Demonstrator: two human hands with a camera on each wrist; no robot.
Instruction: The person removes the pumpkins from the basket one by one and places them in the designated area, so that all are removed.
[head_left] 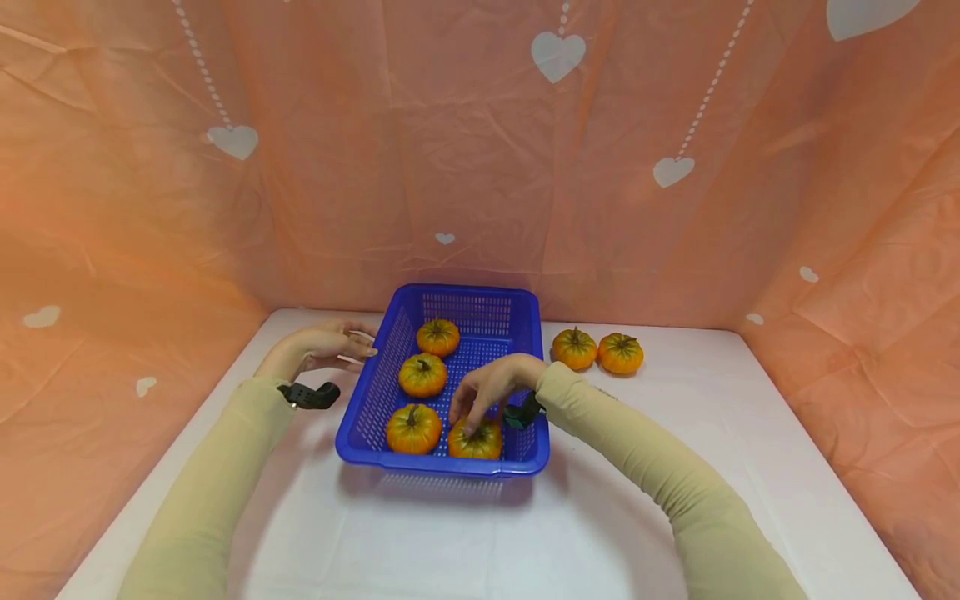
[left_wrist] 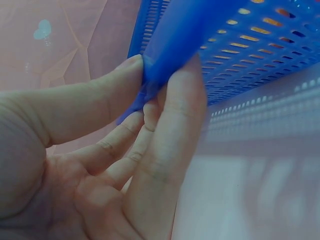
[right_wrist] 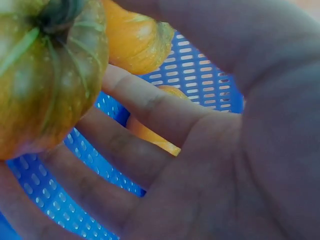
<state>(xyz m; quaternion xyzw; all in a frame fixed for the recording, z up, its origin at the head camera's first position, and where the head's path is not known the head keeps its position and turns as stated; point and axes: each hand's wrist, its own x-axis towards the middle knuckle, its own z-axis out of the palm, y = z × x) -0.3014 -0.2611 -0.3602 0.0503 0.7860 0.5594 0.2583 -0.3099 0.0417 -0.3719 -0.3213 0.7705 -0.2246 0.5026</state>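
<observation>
A blue perforated plastic basket stands on the white table. My left hand is at its left side, pinching the rim between thumb and index finger. Inside the basket, my right hand holds a small orange-green pumpkin at the front right, fingers around its side. To the left of it sits another pumpkin. Behind that one are a third pumpkin and, farther back, one more pumpkin.
On the white tabletop, right of the basket, a pumpkin sits beside another pumpkin. An orange-pink cloth with white hearts hangs behind and along both sides of the table.
</observation>
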